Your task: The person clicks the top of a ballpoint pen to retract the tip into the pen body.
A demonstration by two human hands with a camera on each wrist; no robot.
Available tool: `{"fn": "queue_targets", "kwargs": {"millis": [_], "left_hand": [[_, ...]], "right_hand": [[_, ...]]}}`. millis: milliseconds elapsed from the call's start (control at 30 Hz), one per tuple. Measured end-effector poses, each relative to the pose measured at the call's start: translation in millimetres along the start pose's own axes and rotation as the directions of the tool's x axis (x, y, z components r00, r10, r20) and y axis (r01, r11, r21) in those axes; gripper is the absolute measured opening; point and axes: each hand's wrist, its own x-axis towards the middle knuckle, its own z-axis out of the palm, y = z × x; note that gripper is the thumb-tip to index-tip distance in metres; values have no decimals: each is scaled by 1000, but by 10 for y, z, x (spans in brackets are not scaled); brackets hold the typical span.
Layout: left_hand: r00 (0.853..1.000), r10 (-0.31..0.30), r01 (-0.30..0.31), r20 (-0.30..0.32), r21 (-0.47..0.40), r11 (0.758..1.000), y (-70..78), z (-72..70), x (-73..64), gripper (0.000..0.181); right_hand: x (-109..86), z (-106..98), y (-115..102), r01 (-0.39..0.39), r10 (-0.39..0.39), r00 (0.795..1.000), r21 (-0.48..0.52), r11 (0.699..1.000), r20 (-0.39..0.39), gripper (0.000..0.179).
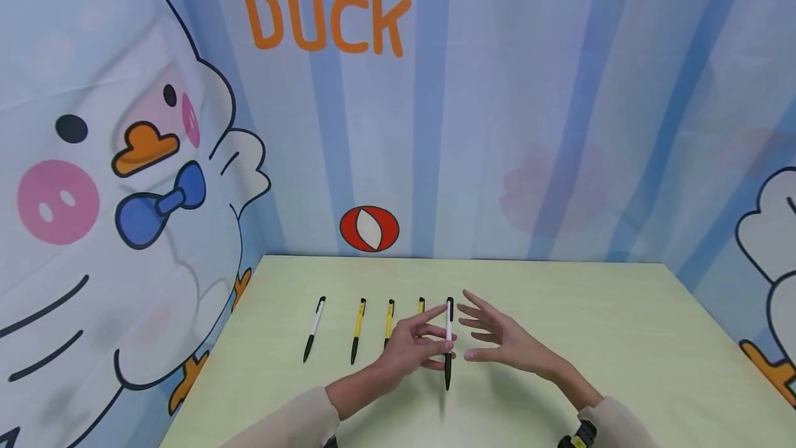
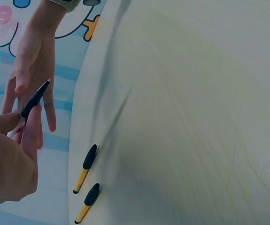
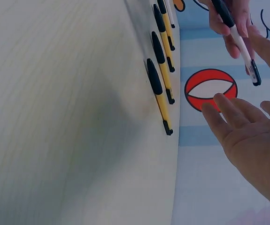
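A white pen [image 1: 449, 330] with a black grip and black clip is held upright above the table by my left hand [image 1: 410, 348], pinched between thumb and fingers. My right hand [image 1: 506, 341] is just right of it, fingers spread and apart from the pen, holding nothing. In the right wrist view, the white pen [image 3: 242, 47] slants beyond the right hand's [image 3: 247, 136] fingertips. The left wrist view has the pen's black tip [image 2: 35, 101] pointing up from the left hand [image 2: 12, 164].
Several yellow pens [image 3: 162, 110] lie in a row on the pale table [image 1: 622, 337], partly behind the left hand in the head view. Another white pen [image 1: 317, 316] lies at the row's left end. A printed curtain [image 1: 485, 88] stands behind the table.
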Motion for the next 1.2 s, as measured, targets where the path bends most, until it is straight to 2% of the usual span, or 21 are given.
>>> {"fn": "queue_targets", "kwargs": {"millis": [167,367,567,733,867,1033,1200], "left_hand": [[999,1,1,38,-45,999,5,28,-16,65],[999,3,0,37,-76,997,11,38,-42,65],[999,18,-15,31,-101,995,24,37,-29,63],[999,16,-13,29,-110,994,45,45,8,62],[999,2,3,41,-117,993,48,49,13,62],[999,-3,9,48,-119,993,35,45,10,63],[1000,-9,11,21,-97,995,26,31,-6,63]], "right_hand": [[71,114,14,43,-43,999,-8,999,25,104],[88,171,41,67,-66,998,-24,997,16,109],[108,196,41,104,-109,992,-82,991,-57,108],[109,205,55,93,-105,987,-99,991,-125,104],[95,172,46,72,-83,992,-103,992,-98,105],[83,78,-10,60,-60,998,-110,992,1,111],[3,-24,-33,36,-32,998,-82,996,47,100]]}}
